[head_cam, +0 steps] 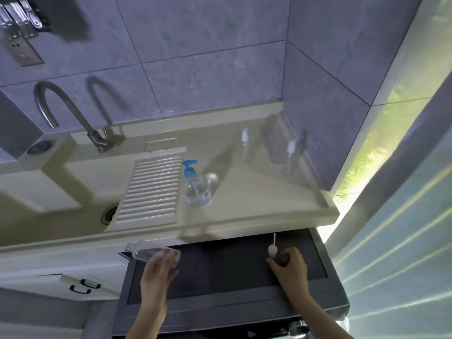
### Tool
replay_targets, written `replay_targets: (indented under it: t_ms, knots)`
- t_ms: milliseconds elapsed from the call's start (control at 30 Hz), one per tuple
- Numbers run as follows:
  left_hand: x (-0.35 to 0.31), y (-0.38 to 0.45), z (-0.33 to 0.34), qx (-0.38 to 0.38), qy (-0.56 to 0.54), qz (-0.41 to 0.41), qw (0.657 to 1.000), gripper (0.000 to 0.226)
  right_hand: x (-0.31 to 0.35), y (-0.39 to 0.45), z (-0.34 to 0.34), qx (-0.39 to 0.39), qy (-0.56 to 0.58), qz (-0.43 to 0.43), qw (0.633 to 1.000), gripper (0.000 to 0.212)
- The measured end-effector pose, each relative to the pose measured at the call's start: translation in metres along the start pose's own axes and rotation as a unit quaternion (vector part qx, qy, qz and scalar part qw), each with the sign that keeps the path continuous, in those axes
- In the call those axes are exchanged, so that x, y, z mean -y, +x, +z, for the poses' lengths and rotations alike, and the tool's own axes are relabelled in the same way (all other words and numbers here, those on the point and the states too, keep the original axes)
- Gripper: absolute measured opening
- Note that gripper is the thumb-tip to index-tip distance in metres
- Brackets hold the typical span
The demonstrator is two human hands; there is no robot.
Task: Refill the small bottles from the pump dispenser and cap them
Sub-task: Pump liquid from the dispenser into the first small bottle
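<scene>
A: Where are we with the refill?

B: Early, I'd judge. The left hand point(156, 270) has its fingers curled round a small clear bottle point(151, 252), held nearly on its side with the open neck pointing away to the left. It looks empty, though the blur makes that hard to swear to.

A: And the cap?

B: The right hand point(289, 264) pinches the white spray cap point(272, 249) by its head, dip tube sticking up above the fingers. So bottle and cap are apart, one in each hand, over the dark appliance top point(220, 272) below the table point(244, 192) edge.

A: The pump dispenser?

B: The blue-topped pump dispenser point(195, 184) stands on the table ahead of the left hand, beside the ribbed drainboard point(151, 189), well beyond reach of the bottle mouth for now.

A: Other bottles?

B: Two more small spray bottles point(245, 148) stand farther off, ahead of the right hand near the tiled wall, caps on (whether filled I cannot tell; they look clear).

A: So what's left?

B: Probably everything for this one: bring it under the pump, fill, screw the cap on.
</scene>
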State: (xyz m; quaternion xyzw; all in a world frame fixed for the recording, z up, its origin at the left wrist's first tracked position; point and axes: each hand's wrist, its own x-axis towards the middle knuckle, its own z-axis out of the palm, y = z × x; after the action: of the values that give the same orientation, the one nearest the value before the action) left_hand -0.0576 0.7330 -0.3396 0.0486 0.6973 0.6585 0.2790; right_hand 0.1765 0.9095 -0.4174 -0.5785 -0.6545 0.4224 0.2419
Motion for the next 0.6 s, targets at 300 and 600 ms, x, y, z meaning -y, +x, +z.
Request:
replay_targets:
  t_ms: [300,600]
  knots:
    - [0.002,-0.003,0.021,0.002,0.060,0.014,0.998,0.015,-0.002,-0.026,0.028,0.099,0.028,-0.082,0.991,0.050]
    - [0.004,-0.014,0.009,-0.039,0.114,0.062,0.991,0.010,0.099,-0.018,0.067,0.166,0.129,-0.203,0.956,0.036]
